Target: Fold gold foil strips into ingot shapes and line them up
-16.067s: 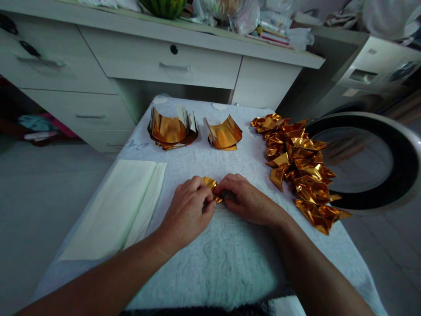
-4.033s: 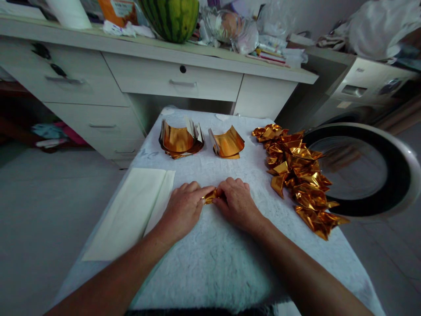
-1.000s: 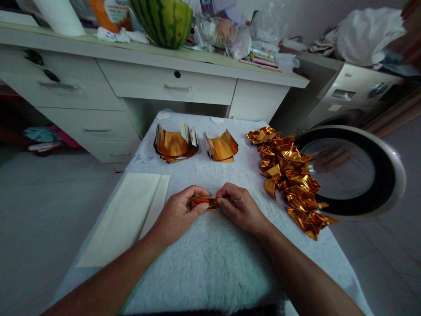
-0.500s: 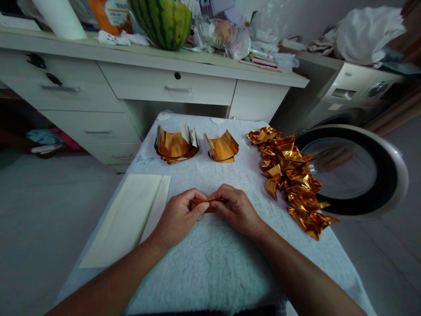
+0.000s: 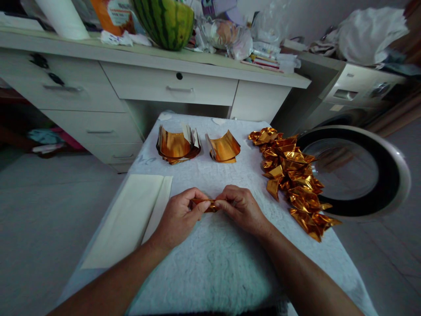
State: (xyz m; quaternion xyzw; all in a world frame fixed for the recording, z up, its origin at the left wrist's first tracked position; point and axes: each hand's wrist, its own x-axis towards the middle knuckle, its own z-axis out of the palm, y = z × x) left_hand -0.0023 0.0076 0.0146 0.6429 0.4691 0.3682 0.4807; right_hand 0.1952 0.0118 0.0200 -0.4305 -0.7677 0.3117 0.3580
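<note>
A small folded piece of gold foil paper (image 5: pixel 211 206) is pinched between both hands over the middle of the cloth. My left hand (image 5: pixel 186 213) grips its left end, thumb on top. On its right end are the closed fingers of my right hand (image 5: pixel 240 208), which partly hide it. Beyond the hands lie two stacks of curved gold sheets, a thicker left stack (image 5: pixel 174 145) and a thinner right stack (image 5: pixel 225 148). A pile of folded shiny gold pieces (image 5: pixel 292 175) runs along the right side. Pale paper sheets (image 5: pixel 126 219) lie flat beside my left forearm.
The cloth-covered table (image 5: pixel 210 272) stands before a white drawer unit (image 5: pixel 148 83). A watermelon (image 5: pixel 167 24), plastic bags and an orange packet (image 5: pixel 113 15) are on its top. At the right, an open washing machine door (image 5: pixel 391 171) reaches close to the gold pile.
My right hand has shifted slightly right, away from my left hand, and more of the foil's middle shows between the thumbs. The whole view has moved a little.
</note>
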